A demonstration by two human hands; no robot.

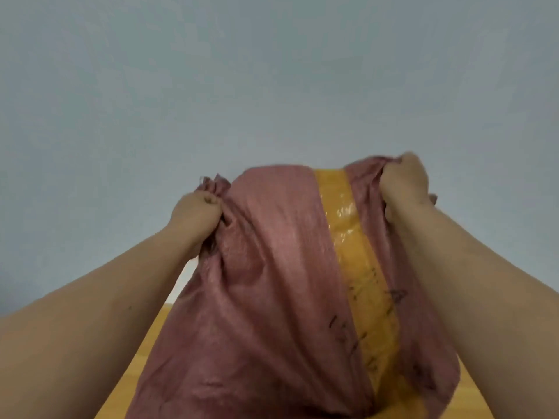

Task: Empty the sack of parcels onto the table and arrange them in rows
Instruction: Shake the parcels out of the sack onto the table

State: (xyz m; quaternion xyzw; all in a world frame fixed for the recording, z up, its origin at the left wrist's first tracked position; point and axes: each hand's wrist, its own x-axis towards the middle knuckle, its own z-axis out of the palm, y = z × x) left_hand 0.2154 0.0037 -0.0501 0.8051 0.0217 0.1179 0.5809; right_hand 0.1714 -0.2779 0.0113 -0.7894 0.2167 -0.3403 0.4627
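Sack (pixel 272 267), gripped by both hands (pixel 198 211) (pixel 403 181), hangs above the wooden table (pixel 145 352) before a pale wall (pixel 272 71).

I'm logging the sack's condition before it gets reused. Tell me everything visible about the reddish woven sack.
The reddish woven sack looks like coarse woven plastic, creased and dull pink-red, with a wide glossy yellow-orange band down its length and dark scribbled marks near it. It hangs lifted above the wooden table, its lower end out of view. The left hand and right hand each grip a bunched upper corner. No parcels show.
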